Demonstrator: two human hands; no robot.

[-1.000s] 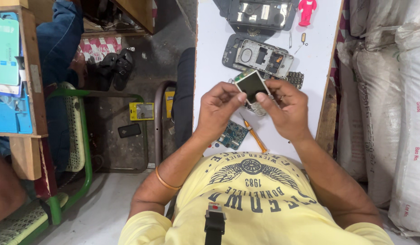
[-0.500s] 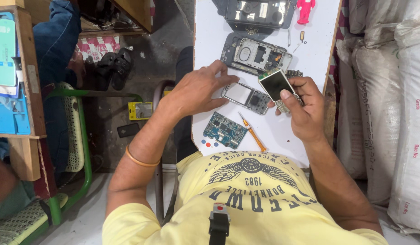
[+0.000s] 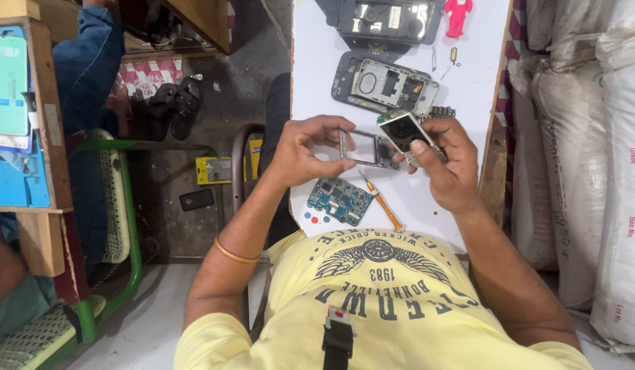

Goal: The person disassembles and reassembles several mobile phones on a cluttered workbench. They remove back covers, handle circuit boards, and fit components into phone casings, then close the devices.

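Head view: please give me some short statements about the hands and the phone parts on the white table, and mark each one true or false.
1. The left hand grips a thin rectangular frame. True.
2. The right hand holds a small screen module. True.
3. The blue circuit board is held in the left hand. False: it lies on the white table, near the person's chest, and neither hand touches it.
4. The orange-handled screwdriver lies on the table beside the circuit board. True.
5. The red figure lies between the two hands. False: it is at the far end of the table.
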